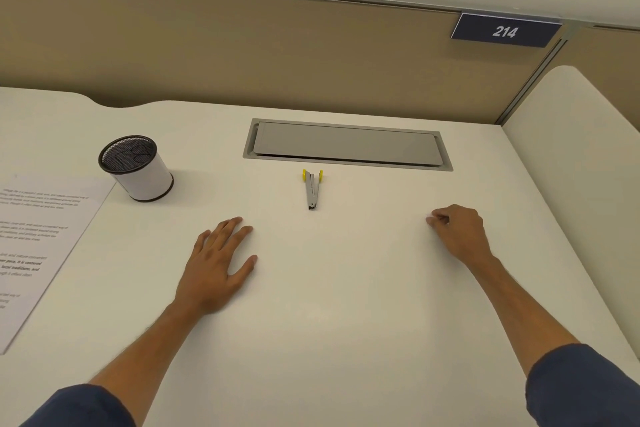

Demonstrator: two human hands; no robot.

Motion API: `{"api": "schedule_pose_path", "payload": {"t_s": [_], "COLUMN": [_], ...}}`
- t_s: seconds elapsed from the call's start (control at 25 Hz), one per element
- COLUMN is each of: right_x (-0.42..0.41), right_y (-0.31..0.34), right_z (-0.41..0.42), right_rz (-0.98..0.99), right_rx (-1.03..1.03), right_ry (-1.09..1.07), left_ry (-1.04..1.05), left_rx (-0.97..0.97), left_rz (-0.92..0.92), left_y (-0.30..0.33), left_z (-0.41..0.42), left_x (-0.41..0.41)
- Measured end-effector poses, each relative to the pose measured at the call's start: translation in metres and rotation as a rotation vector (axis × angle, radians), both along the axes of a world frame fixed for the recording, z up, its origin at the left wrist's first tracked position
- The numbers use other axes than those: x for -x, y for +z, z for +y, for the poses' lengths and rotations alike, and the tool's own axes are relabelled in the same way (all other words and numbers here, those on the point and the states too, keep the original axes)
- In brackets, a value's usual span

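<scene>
Staple tool (312, 189), a little grey metal thing with yellow tabs, is lying flat mid-desk (346, 305), just in front of the closed cable hatch (346, 144), between the hands and touching neither. Left hand (216, 263) is resting palm down, fingers straight and spread. Right hand (457, 230) is sitting with fingers curled in tight, nothing visible in them. Mesh pen cup (138, 168) and printed sheet (45, 239) are sitting off left.
</scene>
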State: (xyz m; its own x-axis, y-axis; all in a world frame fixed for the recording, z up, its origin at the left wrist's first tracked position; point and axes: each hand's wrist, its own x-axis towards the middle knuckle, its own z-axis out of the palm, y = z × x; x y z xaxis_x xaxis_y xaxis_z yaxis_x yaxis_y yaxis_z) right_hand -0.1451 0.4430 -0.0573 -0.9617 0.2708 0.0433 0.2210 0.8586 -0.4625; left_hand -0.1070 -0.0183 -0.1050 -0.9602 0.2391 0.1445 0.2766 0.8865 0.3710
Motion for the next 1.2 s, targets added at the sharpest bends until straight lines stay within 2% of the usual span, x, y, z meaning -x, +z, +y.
{"api": "schedule_pose_path", "payload": {"t_s": [0.28,0.56,0.72,0.84,1.0,1.08,1.2], "right_x": [0.009,0.005,0.000,0.003,0.009,0.012,0.022], "right_y": [-0.003,-0.017,-0.024,-0.013,0.012,0.026,0.048], "right_z": [-0.007,-0.022,-0.025,-0.019,-0.030,-0.055,-0.110], "right_rz": [0.020,0.041,0.093,0.089,0.078,0.059,0.011], "right_rx": [0.047,-0.237,-0.226,0.144,0.896,1.148,1.345], "right_ry": [-0.071,-0.051,-0.058,-0.176,-0.376,-0.341,-0.193], "left_ry": [-0.001,-0.001,0.004,0.002,0.000,0.003,0.001], "left_rx": [-0.001,0.000,-0.007,-0.001,0.005,0.002,0.013], "left_rz": [-0.006,0.005,0.010,0.012,0.015,0.017,0.017], "left_y": [0.000,0.001,0.001,0.001,0.000,0.001,0.000], "left_z": [0.000,0.000,0.000,0.000,0.000,0.000,0.000], "left_x": [0.000,0.000,-0.001,0.000,0.000,0.000,0.000]}}
